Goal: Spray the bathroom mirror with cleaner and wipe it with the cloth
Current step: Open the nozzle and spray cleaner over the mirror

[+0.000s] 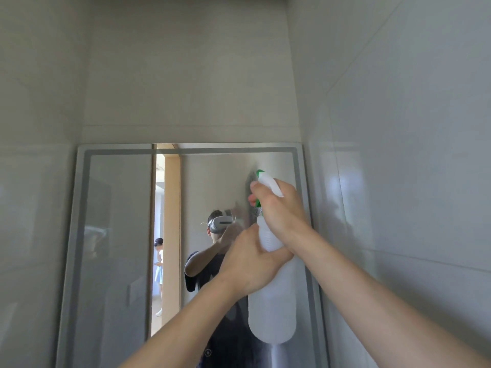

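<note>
Close to the right edge of the bathroom mirror [119, 235], a white translucent spray bottle [272, 301] is held upright in the air by both hands, its body overlapping the mirror's frosted border strip. The right hand [279, 208] grasps the spray head from above, fingers curled round the front where the green trigger [257, 201] shows between them. The green nozzle tip [259, 172] points at the glass and sits very near it; whether it touches cannot be told. The left hand [252, 261] is wrapped round the bottle's ribbed neck just below the right hand, the two hands touching. A greyish wet smear [249, 181] lies on the glass beside the nozzle. The mirror reflects the person wearing a pale headset [220, 224] and a dark short-sleeved top, arms raised, with a wood-framed doorway [171, 235] to the side and a second person [159, 261] standing beyond it. Glossy pale wall tiles [398, 128] run along the right, meeting the mirror's edge.
</note>
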### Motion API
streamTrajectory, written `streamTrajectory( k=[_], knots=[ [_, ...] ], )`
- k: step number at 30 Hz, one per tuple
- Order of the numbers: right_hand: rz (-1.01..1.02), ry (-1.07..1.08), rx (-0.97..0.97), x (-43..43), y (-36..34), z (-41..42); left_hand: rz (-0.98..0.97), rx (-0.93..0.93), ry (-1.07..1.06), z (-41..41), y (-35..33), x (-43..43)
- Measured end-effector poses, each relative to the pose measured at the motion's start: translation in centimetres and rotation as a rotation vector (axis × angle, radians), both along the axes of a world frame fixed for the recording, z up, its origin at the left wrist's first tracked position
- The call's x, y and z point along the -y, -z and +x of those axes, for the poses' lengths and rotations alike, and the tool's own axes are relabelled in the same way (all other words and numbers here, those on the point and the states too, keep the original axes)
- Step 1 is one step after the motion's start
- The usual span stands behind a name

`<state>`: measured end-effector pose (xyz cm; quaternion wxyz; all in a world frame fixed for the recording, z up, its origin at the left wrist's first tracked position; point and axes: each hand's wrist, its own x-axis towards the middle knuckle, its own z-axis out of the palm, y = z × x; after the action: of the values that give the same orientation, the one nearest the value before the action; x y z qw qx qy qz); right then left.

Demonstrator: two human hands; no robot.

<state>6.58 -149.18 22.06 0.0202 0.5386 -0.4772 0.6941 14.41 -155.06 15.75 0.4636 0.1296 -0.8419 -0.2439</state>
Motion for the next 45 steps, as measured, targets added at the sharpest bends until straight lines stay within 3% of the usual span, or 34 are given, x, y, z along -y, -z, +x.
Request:
streamTrajectory(
  k=[4,11,18,25,33,38,45],
  knots=[
    [-0.005,0.097,-0.026,0.9,1.1,0.1,0.013,0.035,-0.046,0.5,1.3,0.5],
    [-0.080,0.042,0.054,2.4,3.3,0.6,-0.082,0.060,-0.126,1.1,2.9,1.3],
    [0.056,-0.164,0.049,2.2,5.8,1.8,0.120,0.066,0.002,2.3,5.0,2.8],
    [0.106,0.202,-0.002,3.5,9.2,3.7,0.298,0.152,0.123,3.9,8.9,2.5],
    [0.031,0.116,0.177,2.1,11.6,4.4,0.265,0.240,0.133,5.4,10.9,1.8],
    [0.039,0.089,0.180,0.9,11.8,5.1,0.209,0.321,0.169,7.2,12.4,0.9],
    [0.182,0.143,0.214,0.3,14.9,6.6,0.180,0.468,0.109,8.5,16.4,0.4]
  ],
)
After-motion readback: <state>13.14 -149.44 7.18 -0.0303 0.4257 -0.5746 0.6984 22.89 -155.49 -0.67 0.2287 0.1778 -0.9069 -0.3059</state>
